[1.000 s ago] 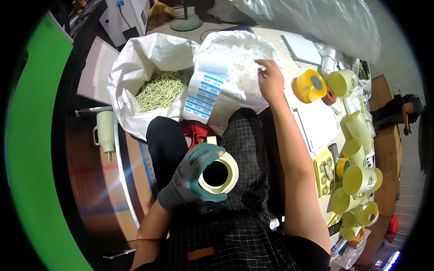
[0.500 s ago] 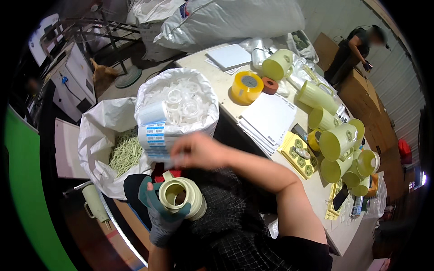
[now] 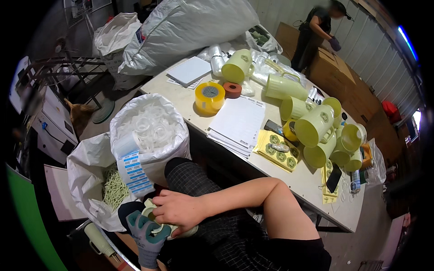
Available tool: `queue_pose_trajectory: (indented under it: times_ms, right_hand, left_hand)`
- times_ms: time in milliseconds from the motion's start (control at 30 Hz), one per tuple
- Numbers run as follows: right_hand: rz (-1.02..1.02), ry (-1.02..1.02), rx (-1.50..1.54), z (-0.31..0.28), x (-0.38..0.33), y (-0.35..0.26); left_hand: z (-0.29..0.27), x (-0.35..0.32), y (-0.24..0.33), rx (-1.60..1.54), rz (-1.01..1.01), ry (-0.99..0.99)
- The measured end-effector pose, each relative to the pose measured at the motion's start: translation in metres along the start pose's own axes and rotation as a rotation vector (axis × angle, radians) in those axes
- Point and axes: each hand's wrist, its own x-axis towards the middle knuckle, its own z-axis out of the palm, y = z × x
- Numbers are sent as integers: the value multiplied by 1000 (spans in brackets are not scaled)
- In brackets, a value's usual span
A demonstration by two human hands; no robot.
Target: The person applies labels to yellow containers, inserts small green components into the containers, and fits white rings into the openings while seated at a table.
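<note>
Worktop (image 3: 289, 180), up and to the right of my hands: it carries a crowd of pale green mugs (image 3: 312, 128), white sheets of paper (image 3: 239, 119), a yellow sheet of round stickers (image 3: 275, 147) and a yellow tape roll (image 3: 209, 96). None of the mugs near me shows a lid, so by my reading most of the batch is unfinished.

Bag of clear plastic rings (image 3: 149, 131), just above my hands: open and full nearly to the brim, with a barcoded label hanging down its side. Beside it, to the left, a second bag holds pale green sticks (image 3: 114, 189), likewise well stocked.

Pale green mug piece (image 3: 156, 221), in my lap: it sits between both hands, largely covered, so I cannot tell how far it is fitted.

My left hand (image 3: 147, 232), in a grey-green glove, is closed around the piece from below. My right hand (image 3: 178, 210), bare, is curled over its top, pressing down on it.

I judge this one piece mid-assembly, with the full bags suggesting much work remains.
</note>
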Motion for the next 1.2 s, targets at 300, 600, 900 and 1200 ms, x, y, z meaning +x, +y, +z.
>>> queue_pose_trajectory:
  times_ms: [300, 600, 900, 1200]
  right_hand:
    - [76, 215, -53, 58, -3, 1]
    - [38, 206, -93, 60, 6, -4]
    - [17, 267, -78, 72, -1, -12]
    - [-4, 332, 34, 68, 0, -8]
  left_hand:
    - [-20, 10, 19, 356, 37, -25]
    - [-45, 38, 21, 509, 84, -127]
    - [-29, 41, -11, 260, 92, -271]
    - [-38, 31, 2, 355, 105, -147]
